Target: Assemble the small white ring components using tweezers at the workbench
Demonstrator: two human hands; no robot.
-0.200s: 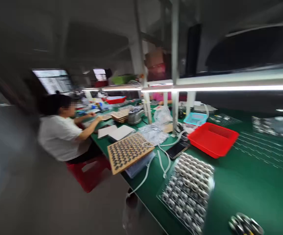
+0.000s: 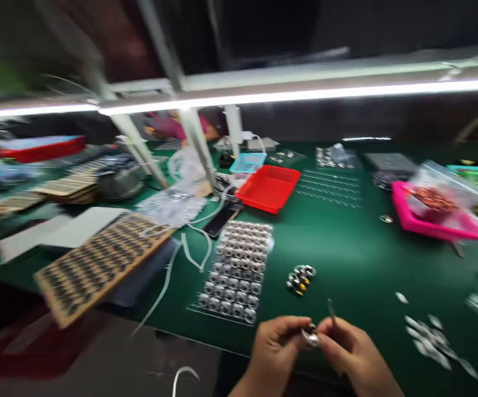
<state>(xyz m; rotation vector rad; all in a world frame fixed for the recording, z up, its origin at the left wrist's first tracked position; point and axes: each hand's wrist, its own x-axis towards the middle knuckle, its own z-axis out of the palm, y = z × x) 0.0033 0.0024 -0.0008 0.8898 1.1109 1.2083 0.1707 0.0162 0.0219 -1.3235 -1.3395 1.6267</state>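
Note:
Low in the head view, my left hand (image 2: 278, 347) pinches a small shiny silver ring-shaped part (image 2: 312, 337) between thumb and fingers. My right hand (image 2: 352, 353) is closed around a thin metal tool (image 2: 330, 310) that points upward, and its fingertips meet the ring-shaped part from the right. Whether the tool is a pair of tweezers I cannot tell. Ahead of my hands lies a small group of silver, black and yellow parts (image 2: 300, 279). To their left, rows of silver ring-shaped pieces (image 2: 236, 275) stand on a clear tray.
A red tray (image 2: 268, 189), a phone (image 2: 222, 219) and a board of dark parts (image 2: 102, 264) lie to the left. On the right are a pink tray (image 2: 437, 220) with bagged copper-coloured bits and several white leaf-shaped pieces (image 2: 431, 339). A light bar (image 2: 305, 97) crosses above the bench.
The view has swung right and down. Both my hands, holding the ring-shaped part and the tool, have come into view, while the co-worker at the left has mostly left it.

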